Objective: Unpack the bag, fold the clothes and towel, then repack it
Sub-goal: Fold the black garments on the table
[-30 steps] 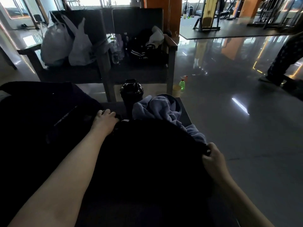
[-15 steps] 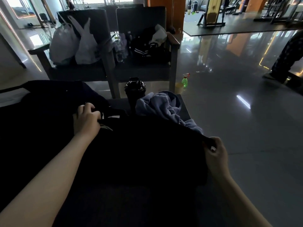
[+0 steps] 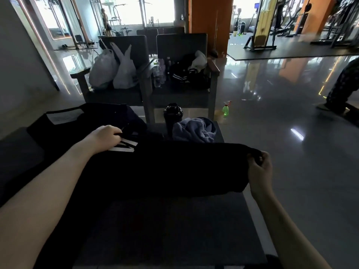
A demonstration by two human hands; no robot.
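Note:
A black garment [image 3: 174, 167] with a white print near its left end lies stretched across the dark bench [image 3: 174, 230] in front of me. My left hand [image 3: 105, 137] grips its left edge beside the print. My right hand [image 3: 259, 169] pinches its right edge at the bench's right side. Behind the garment a crumpled blue-grey towel [image 3: 194, 130] lies on the bench. The black bag [image 3: 83, 121] sits at the left, behind my left hand.
A black shaker bottle [image 3: 172, 117] stands beside the towel. Two dark chairs [image 3: 174, 94] hold white plastic bags [image 3: 114, 70], bottles and dark clothing. A green spray bottle [image 3: 225, 109] stands on the glossy floor. A person's leg [image 3: 342, 84] is at the far right.
Both hands have drawn the black garment's far edge toward me, folding it over. My left hand moved left; the white print and bare bench in front now show.

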